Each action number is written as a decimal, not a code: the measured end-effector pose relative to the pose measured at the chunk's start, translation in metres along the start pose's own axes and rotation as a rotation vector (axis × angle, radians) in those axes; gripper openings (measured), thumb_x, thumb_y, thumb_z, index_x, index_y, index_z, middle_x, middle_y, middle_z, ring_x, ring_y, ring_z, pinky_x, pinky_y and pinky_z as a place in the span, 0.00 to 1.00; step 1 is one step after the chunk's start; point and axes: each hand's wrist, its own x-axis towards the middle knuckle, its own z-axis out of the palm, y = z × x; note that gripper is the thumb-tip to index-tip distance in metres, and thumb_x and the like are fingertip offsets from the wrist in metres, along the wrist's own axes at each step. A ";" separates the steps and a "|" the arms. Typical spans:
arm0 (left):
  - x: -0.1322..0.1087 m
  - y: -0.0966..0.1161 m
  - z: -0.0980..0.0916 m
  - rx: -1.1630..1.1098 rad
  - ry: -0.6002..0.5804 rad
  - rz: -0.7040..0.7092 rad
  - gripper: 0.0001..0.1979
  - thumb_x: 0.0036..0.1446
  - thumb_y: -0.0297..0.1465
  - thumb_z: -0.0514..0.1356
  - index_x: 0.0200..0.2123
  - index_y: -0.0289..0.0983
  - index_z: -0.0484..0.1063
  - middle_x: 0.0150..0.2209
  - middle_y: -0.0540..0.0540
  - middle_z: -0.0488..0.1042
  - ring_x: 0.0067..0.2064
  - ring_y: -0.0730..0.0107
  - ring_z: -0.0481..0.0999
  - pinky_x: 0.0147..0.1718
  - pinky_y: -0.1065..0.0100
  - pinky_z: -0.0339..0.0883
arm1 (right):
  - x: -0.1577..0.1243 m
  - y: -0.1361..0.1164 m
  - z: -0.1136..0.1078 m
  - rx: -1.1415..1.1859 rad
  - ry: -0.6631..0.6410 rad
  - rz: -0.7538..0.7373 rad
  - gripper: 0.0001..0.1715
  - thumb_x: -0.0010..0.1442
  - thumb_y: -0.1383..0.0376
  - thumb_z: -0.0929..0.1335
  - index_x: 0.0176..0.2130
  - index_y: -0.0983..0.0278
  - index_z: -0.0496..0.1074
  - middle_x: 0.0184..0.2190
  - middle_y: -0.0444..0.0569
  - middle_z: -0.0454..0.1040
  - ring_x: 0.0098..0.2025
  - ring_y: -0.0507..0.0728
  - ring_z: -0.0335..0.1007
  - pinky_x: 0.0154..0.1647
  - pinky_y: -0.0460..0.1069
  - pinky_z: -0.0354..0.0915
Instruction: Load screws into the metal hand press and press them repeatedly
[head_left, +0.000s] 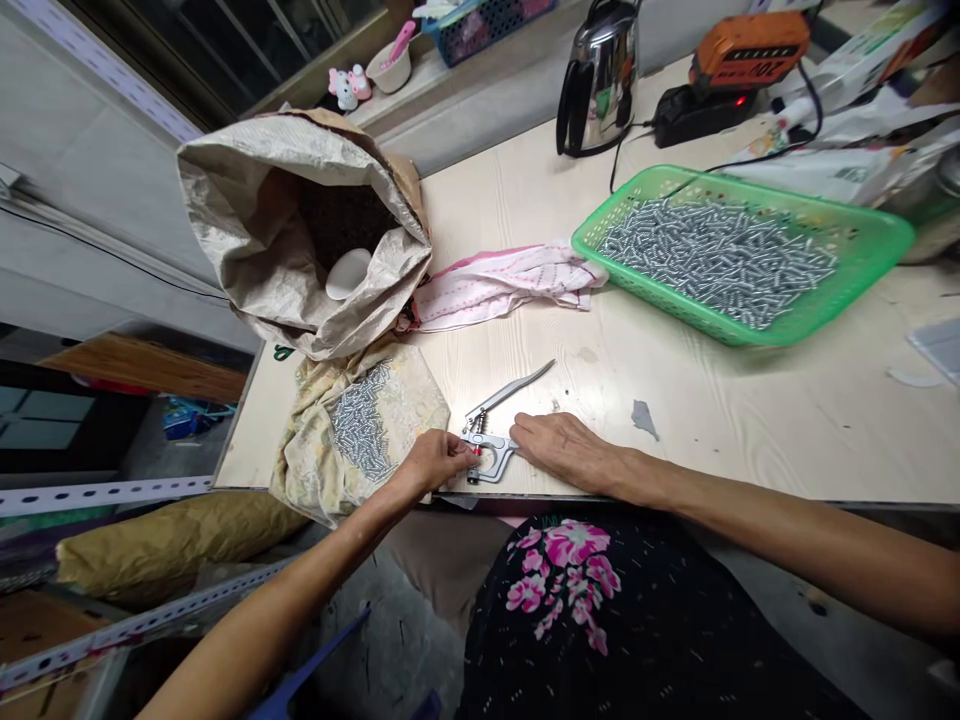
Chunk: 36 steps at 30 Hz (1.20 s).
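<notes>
Left hand: I see the hand (pixel 437 458) narrow, thumb and fingertips drawn together at the left end of the metal tool (pixel 507 456), against its red part (pixel 477 452); I cannot tell whether they also pinch a small piece.
Right hand: I read this hand (pixel 553 442) as narrow, fingers curled down over the right end of the same tool and holding it there.
Metal tool: silver-grey, at the near edge of the table (pixel 750 440), between both hands; its frame surrounds a rounded gap.
Lever: the long, slightly curved handle (pixel 517 388) stands apart from the frame and points away to the right; a coil spring (pixel 480 424) sits near its left end.
Left arm: rises from the lower left of my view, angled toward the tool.
Right arm: enters from the right edge, low across the table, back of the hand uppermost.
Pin supply, left: small metal pins (pixel 363 425) lie heaped on a patterned cloth (pixel 421 395), just beside the left hand.
Pin supply, right: I see more such pins in the green basket (pixel 675 302), well apart from the right hand.
</notes>
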 end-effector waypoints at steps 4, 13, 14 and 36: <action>-0.003 0.000 0.000 -0.011 -0.007 -0.017 0.18 0.44 0.45 0.61 0.22 0.32 0.74 0.16 0.50 0.68 0.20 0.74 0.63 0.21 0.72 0.52 | -0.001 0.002 0.006 -0.001 0.041 -0.019 0.09 0.68 0.70 0.57 0.37 0.64 0.62 0.35 0.48 0.67 0.27 0.52 0.52 0.26 0.50 0.43; -0.015 -0.017 0.017 -0.198 0.079 -0.011 0.22 0.46 0.47 0.61 0.28 0.32 0.74 0.21 0.48 0.71 0.24 0.72 0.68 0.26 0.71 0.62 | -0.009 -0.004 0.004 -0.111 0.144 -0.142 0.15 0.60 0.81 0.56 0.35 0.64 0.62 0.32 0.49 0.67 0.29 0.54 0.57 0.27 0.51 0.49; -0.016 -0.018 0.018 -0.213 0.070 -0.013 0.22 0.46 0.48 0.62 0.28 0.32 0.73 0.21 0.48 0.72 0.24 0.72 0.68 0.26 0.71 0.63 | -0.010 -0.005 0.006 -0.121 0.172 -0.155 0.14 0.60 0.80 0.56 0.35 0.64 0.62 0.31 0.48 0.66 0.29 0.54 0.57 0.28 0.51 0.49; -0.017 -0.015 0.017 -0.083 0.036 -0.033 0.21 0.47 0.46 0.61 0.28 0.31 0.77 0.21 0.48 0.73 0.24 0.71 0.69 0.25 0.71 0.60 | -0.007 0.033 -0.038 -0.053 0.009 0.080 0.61 0.44 0.41 0.73 0.64 0.70 0.53 0.63 0.70 0.54 0.66 0.76 0.42 0.62 0.72 0.38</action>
